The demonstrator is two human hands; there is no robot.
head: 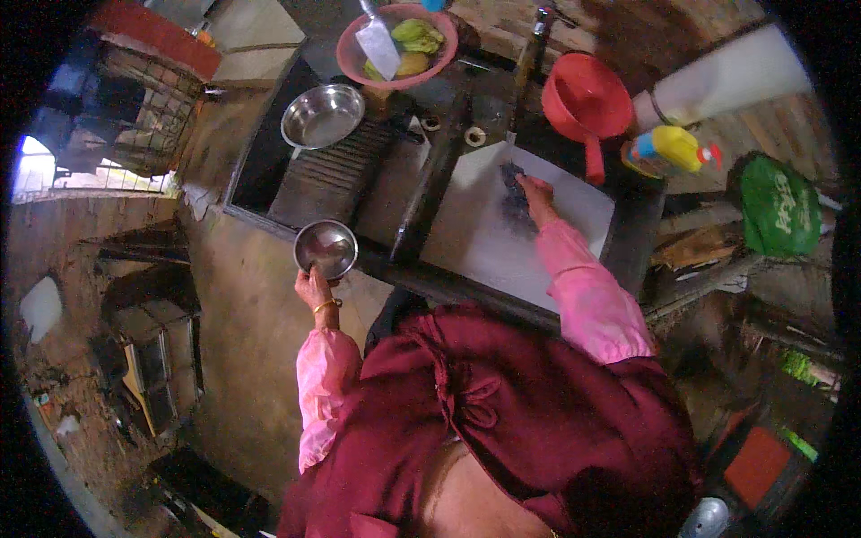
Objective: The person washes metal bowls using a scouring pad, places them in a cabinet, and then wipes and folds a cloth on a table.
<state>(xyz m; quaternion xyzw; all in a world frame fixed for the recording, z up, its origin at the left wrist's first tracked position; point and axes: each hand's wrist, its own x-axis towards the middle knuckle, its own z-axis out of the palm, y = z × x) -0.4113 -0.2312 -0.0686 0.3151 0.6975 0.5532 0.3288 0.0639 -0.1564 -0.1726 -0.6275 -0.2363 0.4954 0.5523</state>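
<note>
My left hand (315,292) grips the rim of a small stainless steel bowl (325,247), tilted at the sink's front edge. My right hand (538,198) reaches over the pale right-hand basin (471,222) of the sink. Its fingers close on a dark, crumpled pad (512,173), too blurred to name more closely. Left of this basin lies a ribbed washboard surface (336,175), and a larger stainless steel basin (323,118) rests at its far end.
Behind the sink, a pink plastic bowl (350,57) holds green vegetables and a cleaver (378,48). A red plastic dipper (585,94) and a yellow detergent bottle (672,149) stand at the right rear, near a green bag (780,207). The tap (542,23) rises at the back.
</note>
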